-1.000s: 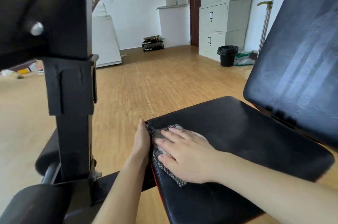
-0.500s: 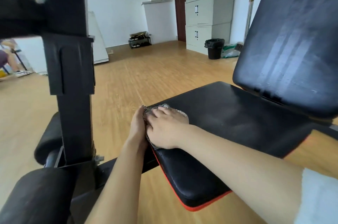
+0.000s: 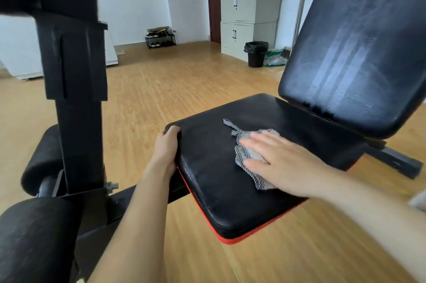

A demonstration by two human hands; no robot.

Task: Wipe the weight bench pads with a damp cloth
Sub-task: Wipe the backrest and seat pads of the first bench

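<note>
The black seat pad (image 3: 214, 181) with a red underside lies in the middle of the view. A grey patterned cloth (image 3: 247, 155) is spread on its top, with one corner trailing toward the far edge. My right hand (image 3: 280, 162) presses flat on the cloth with straight fingers. My left hand (image 3: 167, 150) grips the pad's left front corner, fingers curled over the edge. The tilted black back pad (image 3: 359, 52) rises at the right and shows pale streaks.
A black upright post (image 3: 76, 88) of the bench frame stands close at the left, with foam rollers (image 3: 39, 158) low beside it. Wooden floor surrounds the bench. A black bin (image 3: 256, 54), filing cabinets (image 3: 250, 5) and a shoe rack (image 3: 160, 38) stand far back.
My right hand has slid the cloth from the pad's left corner toward the middle of the seat. My left hand stays on the corner. The view has shifted left.
</note>
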